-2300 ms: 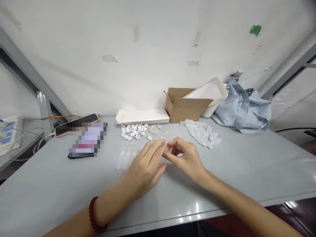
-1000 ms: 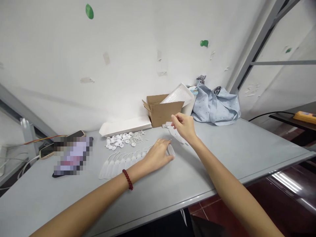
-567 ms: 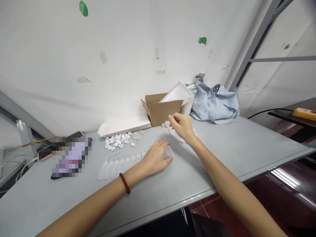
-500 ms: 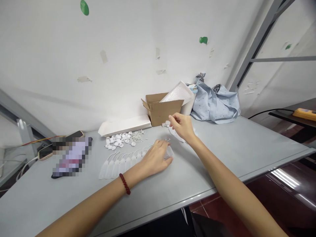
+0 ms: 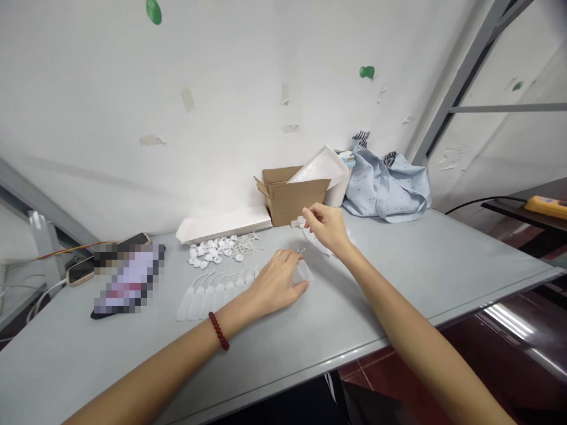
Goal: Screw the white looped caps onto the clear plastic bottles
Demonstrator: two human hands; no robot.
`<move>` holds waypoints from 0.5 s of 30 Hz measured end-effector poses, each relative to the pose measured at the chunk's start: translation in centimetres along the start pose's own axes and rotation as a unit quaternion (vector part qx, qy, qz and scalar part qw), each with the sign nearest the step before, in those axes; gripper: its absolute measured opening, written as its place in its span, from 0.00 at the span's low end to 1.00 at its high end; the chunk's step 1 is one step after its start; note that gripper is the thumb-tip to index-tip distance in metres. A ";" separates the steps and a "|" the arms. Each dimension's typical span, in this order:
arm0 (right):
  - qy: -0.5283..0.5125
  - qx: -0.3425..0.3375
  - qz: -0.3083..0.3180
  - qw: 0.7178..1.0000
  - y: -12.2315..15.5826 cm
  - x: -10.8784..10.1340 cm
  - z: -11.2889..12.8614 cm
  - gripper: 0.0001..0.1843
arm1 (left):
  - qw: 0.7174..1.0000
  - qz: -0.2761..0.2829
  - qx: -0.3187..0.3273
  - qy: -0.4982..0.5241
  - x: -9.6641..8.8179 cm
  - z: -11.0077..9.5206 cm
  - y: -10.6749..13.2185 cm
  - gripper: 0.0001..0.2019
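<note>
My left hand [image 5: 278, 279] rests low over the table, with its thumb and fingers curled about a translucent white piece [image 5: 303, 273] and a thin strand near its tip. My right hand [image 5: 326, 227] is held a little higher and to the right, thumb and fingers pinched together; anything between them is too small to make out. Clear plastic pieces [image 5: 297, 223] lie behind and beneath it, partly covered by the hand. To the left stretches a row of slim translucent pieces [image 5: 206, 301] with curved white tails; my left hand hides the row's right end.
Behind the row lie a pile of small white caps [image 5: 206, 254] and several short pale strands [image 5: 245, 243]. A white stack [image 5: 225, 224], an open cardboard box [image 5: 295, 203] and a light blue cloth bag [image 5: 385, 186] line the wall. Phones [image 5: 82, 271] sit at left.
My left hand and wrist have shifted very slightly left. The right hand keeps its pinch in nearly the same place.
</note>
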State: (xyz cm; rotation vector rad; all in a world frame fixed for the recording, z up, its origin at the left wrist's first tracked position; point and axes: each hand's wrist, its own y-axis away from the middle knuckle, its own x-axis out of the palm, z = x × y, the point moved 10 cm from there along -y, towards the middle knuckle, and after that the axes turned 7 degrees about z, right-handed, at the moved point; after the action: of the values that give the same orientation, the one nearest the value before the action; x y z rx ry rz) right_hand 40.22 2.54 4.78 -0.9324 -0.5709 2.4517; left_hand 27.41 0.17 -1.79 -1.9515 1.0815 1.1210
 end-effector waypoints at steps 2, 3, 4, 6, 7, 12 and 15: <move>0.028 0.009 0.015 0.999 -0.2 0.2 -0.2 0.15 | 1.000 -0.015 -0.008 0.007 -1.0 0.5 0.4 0.23; 0.050 0.016 0.030 0.998 -0.3 0.4 -0.4 0.15 | 0.999 -0.027 -0.018 0.010 -1.7 1.0 0.6 0.22; 0.073 0.023 0.047 0.996 -0.4 0.6 -0.6 0.14 | 0.999 -0.040 -0.034 0.008 -2.5 1.7 0.9 0.21; 0.111 0.033 0.083 0.990 -0.5 1.1 -1.1 0.13 | 0.994 -0.067 -0.084 -0.006 -4.4 3.9 1.5 0.20; 0.123 0.035 0.099 0.987 -0.6 1.3 -1.3 0.12 | 0.990 -0.076 -0.116 -0.025 -5.4 5.2 1.9 0.19; 0.157 0.040 0.158 0.974 -0.5 2.3 -2.6 0.07 | 0.978 -0.086 -0.175 -0.068 -9.2 10.4 3.1 0.14; 0.181 0.048 0.173 0.967 -0.4 2.7 -3.1 0.07 | 0.976 -0.074 -0.182 -0.093 -9.9 12.1 3.5 0.13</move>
State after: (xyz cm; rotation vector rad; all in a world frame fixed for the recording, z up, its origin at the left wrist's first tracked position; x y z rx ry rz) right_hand 40.68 5.03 1.50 -1.5005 -0.1710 2.4802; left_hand 16.91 11.82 1.31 -2.1087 0.6520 1.4641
